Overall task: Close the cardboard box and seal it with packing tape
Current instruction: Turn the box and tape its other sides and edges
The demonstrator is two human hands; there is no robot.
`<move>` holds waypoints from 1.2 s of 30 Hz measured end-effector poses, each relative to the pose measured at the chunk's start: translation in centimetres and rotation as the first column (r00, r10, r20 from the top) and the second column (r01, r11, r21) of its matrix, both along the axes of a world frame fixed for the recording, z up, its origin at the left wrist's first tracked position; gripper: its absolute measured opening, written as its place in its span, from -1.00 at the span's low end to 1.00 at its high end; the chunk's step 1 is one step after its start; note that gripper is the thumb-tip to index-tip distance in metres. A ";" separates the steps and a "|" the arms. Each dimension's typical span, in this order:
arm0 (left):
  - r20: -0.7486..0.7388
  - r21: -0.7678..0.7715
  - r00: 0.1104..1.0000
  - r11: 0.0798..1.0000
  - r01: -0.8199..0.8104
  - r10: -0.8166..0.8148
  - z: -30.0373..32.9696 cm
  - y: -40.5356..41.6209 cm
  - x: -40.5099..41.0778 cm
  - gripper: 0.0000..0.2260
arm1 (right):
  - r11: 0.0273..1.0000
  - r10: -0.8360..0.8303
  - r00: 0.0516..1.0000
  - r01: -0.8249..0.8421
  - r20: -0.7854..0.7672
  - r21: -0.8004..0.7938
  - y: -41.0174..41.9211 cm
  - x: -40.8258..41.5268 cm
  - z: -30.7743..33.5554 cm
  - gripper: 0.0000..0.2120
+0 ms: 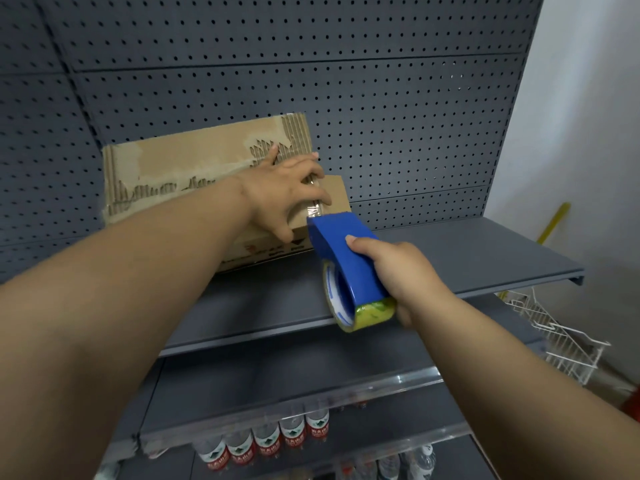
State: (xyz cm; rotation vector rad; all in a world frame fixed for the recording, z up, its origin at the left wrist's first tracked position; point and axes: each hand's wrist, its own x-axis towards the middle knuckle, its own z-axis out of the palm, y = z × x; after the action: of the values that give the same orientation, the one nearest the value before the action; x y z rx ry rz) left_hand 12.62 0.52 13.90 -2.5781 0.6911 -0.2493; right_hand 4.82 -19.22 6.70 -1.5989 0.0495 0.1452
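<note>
Box (194,174) lies on the shelf (450,258), long axis left-right. Left hand (287,192) presses it, fingers spread. Right hand (398,275) grips the tape dispenser (343,258) at its right end.

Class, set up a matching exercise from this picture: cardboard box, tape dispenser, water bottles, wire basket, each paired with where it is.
1 cardboard box
2 tape dispenser
3 water bottles
4 wire basket

A lowest shelf in view
B in the right hand
C under the left hand
D right of the shelving

Pairs: 1-C, 2-B, 3-A, 4-D
</note>
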 end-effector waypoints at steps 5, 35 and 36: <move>-0.016 -0.042 1.000 0.999 -0.017 0.016 0.3 0.2 0.2 -0.36 | 1.000 0.008 1.000 -0.008 0.018 0.019 0.2 0.3 0.5 -0.76; -0.266 -0.279 0.961 0.947 -0.157 0.081 -1.0 -1.3 -0.3 -0.55 | 0.999 0.001 1.000 -0.001 -0.007 0.048 -0.6 -0.8 -1.6 -0.71; -0.282 -0.286 0.956 0.943 -0.169 0.086 -0.7 -1.3 -0.2 -0.60 | 0.999 0.001 1.000 -0.001 -0.010 0.043 -0.6 -0.9 -2.2 -0.70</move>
State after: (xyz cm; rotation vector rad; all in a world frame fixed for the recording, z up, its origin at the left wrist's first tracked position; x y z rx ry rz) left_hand 12.38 -0.74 13.17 -2.9801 0.6110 0.0388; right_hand 3.94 -19.81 4.51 -1.5552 0.0534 0.1541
